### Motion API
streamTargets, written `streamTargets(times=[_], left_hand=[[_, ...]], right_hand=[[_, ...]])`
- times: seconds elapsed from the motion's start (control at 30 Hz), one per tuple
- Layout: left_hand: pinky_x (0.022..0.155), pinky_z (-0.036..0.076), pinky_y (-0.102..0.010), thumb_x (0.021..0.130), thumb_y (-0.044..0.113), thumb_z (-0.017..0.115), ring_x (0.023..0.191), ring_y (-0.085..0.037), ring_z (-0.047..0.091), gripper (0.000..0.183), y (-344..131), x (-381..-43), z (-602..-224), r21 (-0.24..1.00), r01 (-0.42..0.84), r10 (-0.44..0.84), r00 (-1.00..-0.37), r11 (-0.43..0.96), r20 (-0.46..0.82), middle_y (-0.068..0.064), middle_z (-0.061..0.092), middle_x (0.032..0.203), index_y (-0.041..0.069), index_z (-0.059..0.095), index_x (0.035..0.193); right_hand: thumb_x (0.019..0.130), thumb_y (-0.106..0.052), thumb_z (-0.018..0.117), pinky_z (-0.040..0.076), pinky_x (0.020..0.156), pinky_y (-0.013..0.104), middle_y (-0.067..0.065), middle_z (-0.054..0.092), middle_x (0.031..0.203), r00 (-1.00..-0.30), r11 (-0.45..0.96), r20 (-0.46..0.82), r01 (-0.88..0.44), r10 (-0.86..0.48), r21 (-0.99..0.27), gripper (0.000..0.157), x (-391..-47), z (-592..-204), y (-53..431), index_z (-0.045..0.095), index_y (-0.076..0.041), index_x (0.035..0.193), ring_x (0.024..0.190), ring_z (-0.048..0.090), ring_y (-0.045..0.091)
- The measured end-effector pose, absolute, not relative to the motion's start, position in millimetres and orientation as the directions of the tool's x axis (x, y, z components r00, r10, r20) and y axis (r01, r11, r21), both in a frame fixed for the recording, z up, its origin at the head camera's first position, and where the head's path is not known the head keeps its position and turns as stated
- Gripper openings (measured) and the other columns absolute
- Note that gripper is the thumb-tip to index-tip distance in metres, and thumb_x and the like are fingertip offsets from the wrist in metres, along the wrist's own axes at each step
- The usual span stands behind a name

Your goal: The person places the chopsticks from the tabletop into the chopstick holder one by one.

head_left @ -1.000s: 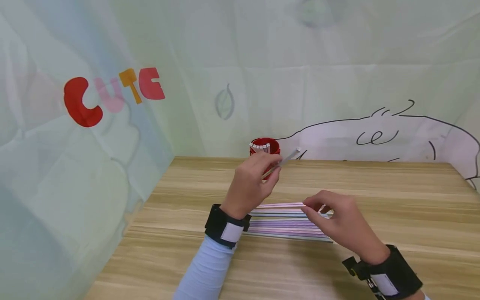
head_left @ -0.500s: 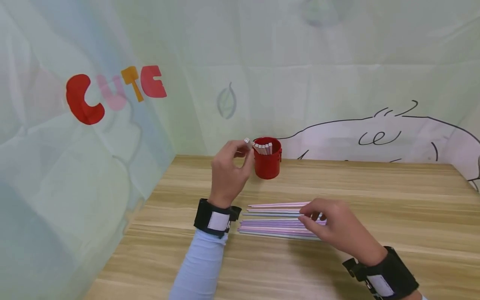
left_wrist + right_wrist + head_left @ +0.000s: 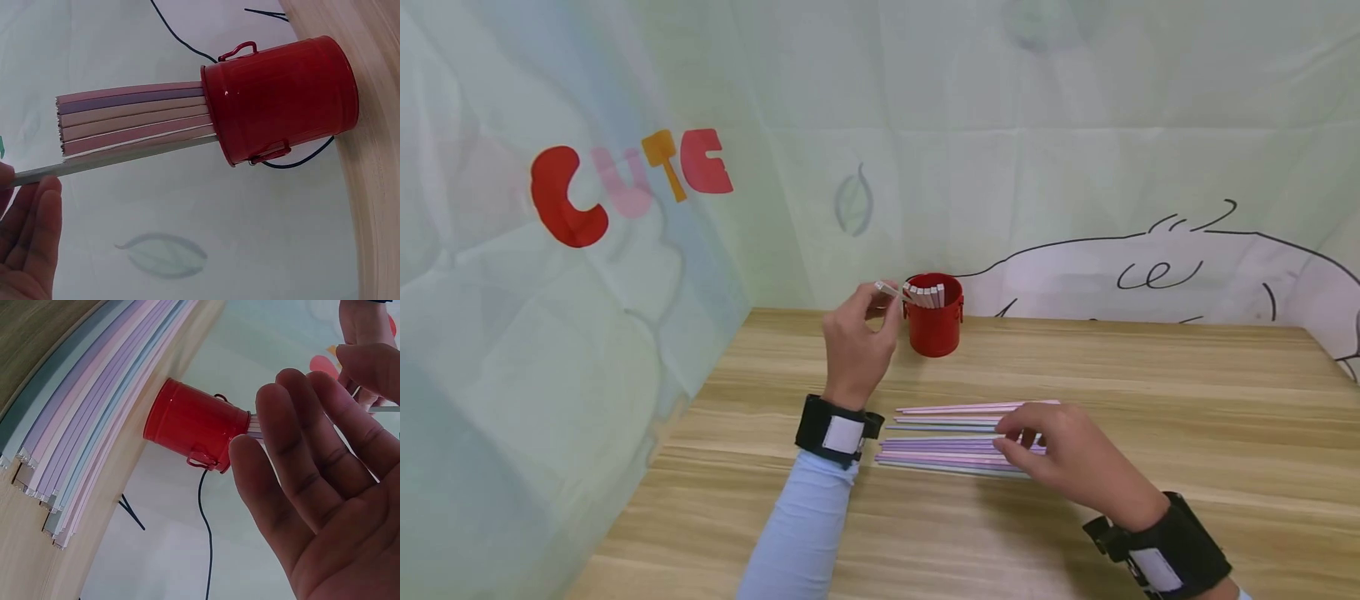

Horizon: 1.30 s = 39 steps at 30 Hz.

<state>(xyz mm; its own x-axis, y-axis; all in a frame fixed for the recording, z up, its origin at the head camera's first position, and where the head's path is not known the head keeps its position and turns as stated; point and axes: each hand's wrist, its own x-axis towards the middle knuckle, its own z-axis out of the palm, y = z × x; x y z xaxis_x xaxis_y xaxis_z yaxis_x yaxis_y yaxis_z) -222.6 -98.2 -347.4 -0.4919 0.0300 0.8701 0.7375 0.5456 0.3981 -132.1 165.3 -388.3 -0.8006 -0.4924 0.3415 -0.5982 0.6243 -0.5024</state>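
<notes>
In the left wrist view, my left hand [image 3: 859, 346] pinches a pale grey-green chopstick [image 3: 128, 156] near its thick end. The other end of that chopstick goes into a small red bucket [image 3: 935, 335], along the left side of several pink, purple and beige chopsticks [image 3: 134, 115] standing in it. My right hand [image 3: 1067, 457] hovers over a row of pastel chopsticks [image 3: 943, 444] on the table, its fingers loosely bent with nothing between them. It covers the right ends of the row in the head view; the right wrist view shows those square ends.
The bucket stands near the back edge of the wooden table [image 3: 760, 517] and has small side handles. Behind it hangs a printed cloth backdrop [image 3: 1000, 167], which also runs along the left side.
The left hand has moved leftward from in front of the bucket to its left side, turning the chopstick so its lower end goes in. The right hand has shifted slightly left.
</notes>
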Motion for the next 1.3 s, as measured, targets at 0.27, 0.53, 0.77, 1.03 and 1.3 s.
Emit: streamTargets(times=[0.27,0.53,0.77,1.03,1.3], left_hand=[[0.064,0.055,-0.029,0.099,0.017,0.065,0.068,-0.021,0.064,0.029,-96.2,-223.7,-353.8,0.435,0.601,0.02,-0.601,0.67,0.799,-0.012,0.073,0.083,-0.002,0.07,0.12],[0.072,0.058,-0.035,0.1,0.026,0.064,0.075,-0.023,0.069,0.047,-97.0,-219.9,-351.3,0.503,0.556,-0.033,-0.648,0.662,0.761,-0.011,0.074,0.089,0.002,0.057,0.14],[0.071,0.058,-0.032,0.1,0.02,0.064,0.075,-0.021,0.067,0.036,-95.5,-218.5,-347.7,0.456,0.586,0.008,-0.619,0.67,0.785,-0.01,0.074,0.089,0.003,0.063,0.132],[0.074,0.059,-0.031,0.098,0.014,0.064,0.074,-0.02,0.068,0.029,-90.3,-212.0,-341.1,0.407,0.67,0.048,-0.551,0.621,0.833,-0.011,0.074,0.09,0.001,0.067,0.124],[0.073,0.06,-0.031,0.095,0.009,0.066,0.073,-0.019,0.068,0.025,-80.4,-204.9,-336.4,0.352,0.742,0.122,-0.501,0.571,0.857,-0.011,0.074,0.091,0.0,0.068,0.118]], right_hand=[[0.088,-0.018,0.079,0.057,0.064,0.03,-0.014,0.067,0.084,-0.797,0.623,0.321,-0.601,-0.511,-0.499,0.008,-132.3,-388.1,163.5,0.077,-0.016,0.095,0.072,0.058,0.002],[0.088,-0.018,0.079,0.054,0.063,0.025,-0.014,0.067,0.085,-0.798,0.628,0.305,-0.599,-0.52,-0.496,0.009,-134.2,-387.7,162.5,0.077,-0.014,0.096,0.073,0.058,0.002],[0.087,-0.015,0.079,0.055,0.064,0.029,-0.011,0.068,0.085,-0.788,0.627,0.293,-0.611,-0.541,-0.483,0.007,-136.1,-389.7,163.8,0.076,-0.012,0.093,0.073,0.059,0.003],[0.084,-0.011,0.081,0.051,0.061,0.024,-0.013,0.063,0.076,-0.78,0.637,0.224,-0.611,-0.584,-0.469,0.006,-138.4,-398.3,167.0,0.075,-0.011,0.086,0.068,0.057,0.003],[0.085,-0.01,0.08,0.049,0.058,0.024,-0.013,0.061,0.073,-0.802,0.645,0.123,-0.551,-0.585,-0.529,0.008,-138.7,-405.7,169.3,0.074,-0.013,0.08,0.064,0.052,0.002]])
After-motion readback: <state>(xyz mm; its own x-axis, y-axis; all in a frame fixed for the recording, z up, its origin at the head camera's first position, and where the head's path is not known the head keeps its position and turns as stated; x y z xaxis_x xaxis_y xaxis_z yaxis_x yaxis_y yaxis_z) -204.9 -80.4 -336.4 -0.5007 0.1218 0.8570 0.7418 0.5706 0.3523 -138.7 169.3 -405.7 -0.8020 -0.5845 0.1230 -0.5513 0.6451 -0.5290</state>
